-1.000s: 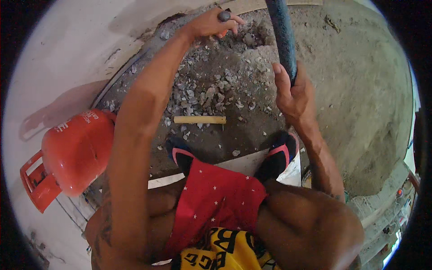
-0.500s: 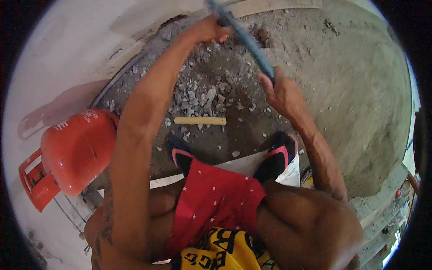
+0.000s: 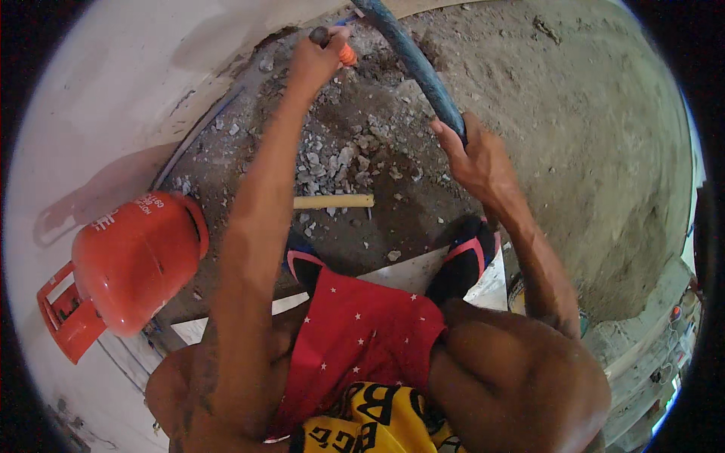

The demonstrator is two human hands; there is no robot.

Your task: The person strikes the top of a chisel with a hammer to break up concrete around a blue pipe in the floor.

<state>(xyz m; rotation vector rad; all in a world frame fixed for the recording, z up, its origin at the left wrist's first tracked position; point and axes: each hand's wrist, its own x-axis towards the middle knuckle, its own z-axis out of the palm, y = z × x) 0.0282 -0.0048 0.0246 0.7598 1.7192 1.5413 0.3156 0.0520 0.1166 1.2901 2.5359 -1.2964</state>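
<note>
At the upper middle, my left hand (image 3: 313,66) is closed round a short chisel-like tool (image 3: 320,35). Its dark blunt end shows above the fist, and an orange part (image 3: 347,54) shows beside the fingers. My right hand (image 3: 481,160) grips the lower end of a thick blue-grey handle (image 3: 419,69). The handle slants up and left past the upper edge, so whatever is at its far end is hidden. Below the left hand lie broken grey chunks of rubble (image 3: 336,162) on dark soil.
A pale yellow stick (image 3: 332,201) lies before my feet. An orange-red gas cylinder (image 3: 143,257) rests at the left beside the white wall (image 3: 98,113). Sandy ground (image 3: 589,174) spreads to the right. A white board (image 3: 404,268) lies under my shoes.
My left hand has shifted slightly left, away from the blue-grey handle. The handle was blurred and passed close to the left hand; now it looks larger and stands apart from it.
</note>
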